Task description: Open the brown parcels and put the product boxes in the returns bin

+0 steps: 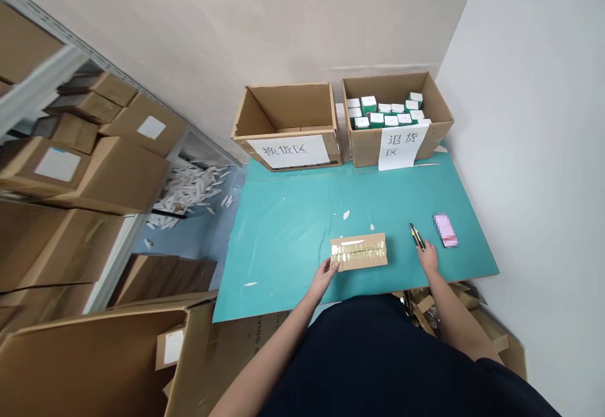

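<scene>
A small cardboard box [359, 251] with a strip of clear shiny tape along its upper face lies on the green tabletop near the front edge. My left hand [326, 271] grips the box's left end, fingers against its near left corner. To the right of the box, my right hand [428, 256] is closed around the lower end of a yellow and black utility knife [416, 235]. The knife points up and to the left, apart from the box. Whether its blade is out is too small to tell.
Behind stand an open carton [287, 105] with a paper sign and another carton [366, 146] holding several green-and-white boxes. A phone [445, 230] lies at right. Shelves of cartons [118, 171] rise at left. A large open carton [94, 341] stands front left; cardboard scraps [425, 307] lie below the table.
</scene>
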`<state>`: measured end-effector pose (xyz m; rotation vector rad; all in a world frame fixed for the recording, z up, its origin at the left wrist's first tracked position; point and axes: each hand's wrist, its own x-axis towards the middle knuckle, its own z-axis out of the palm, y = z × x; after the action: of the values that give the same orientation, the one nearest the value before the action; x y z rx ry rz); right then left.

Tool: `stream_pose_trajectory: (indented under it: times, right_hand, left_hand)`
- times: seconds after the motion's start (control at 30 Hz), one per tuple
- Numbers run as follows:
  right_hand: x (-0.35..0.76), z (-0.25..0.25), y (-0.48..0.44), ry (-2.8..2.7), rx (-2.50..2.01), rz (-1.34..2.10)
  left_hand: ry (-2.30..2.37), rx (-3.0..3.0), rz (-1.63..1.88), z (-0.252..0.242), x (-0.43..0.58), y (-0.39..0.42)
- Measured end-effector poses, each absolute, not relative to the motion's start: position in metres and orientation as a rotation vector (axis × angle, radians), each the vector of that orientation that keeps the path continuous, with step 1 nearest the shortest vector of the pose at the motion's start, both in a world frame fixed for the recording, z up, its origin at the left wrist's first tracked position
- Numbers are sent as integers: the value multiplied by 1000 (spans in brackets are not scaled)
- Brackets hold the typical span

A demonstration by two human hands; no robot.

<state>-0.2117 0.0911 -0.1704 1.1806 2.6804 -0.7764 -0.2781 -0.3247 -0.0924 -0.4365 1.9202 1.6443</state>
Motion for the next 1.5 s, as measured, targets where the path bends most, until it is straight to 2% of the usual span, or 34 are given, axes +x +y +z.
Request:
stream_pose_trajectory:
  times: [0.2, 0.57, 0.9, 1.13, 1.3, 1.5]
  right_hand:
    - [-213, -184, 92, 2689, 1210, -720]
    - [-212, -180, 87, 2812, 1169, -809]
    - [-216, -154, 45, 2909, 883, -1070]
    - [-228, -116, 3, 2801, 609, -1464]
    - [-236, -79, -47, 2882, -170, -1279]
    - [-228, -79, -49, 2978, -98, -1078]
  left_hand:
    - [1977, -477, 1521, -96, -276, -323]
    - [1952, -509, 1604, -103, -271, -321]
    - [1915, -512, 1711, -100, -272, -318]
    - [1848, -566, 1760, -109, -272, -319]
    - [1746, -685, 1847, -119, -274, -318]
    - [1729, -658, 1829, -123, -279, -316]
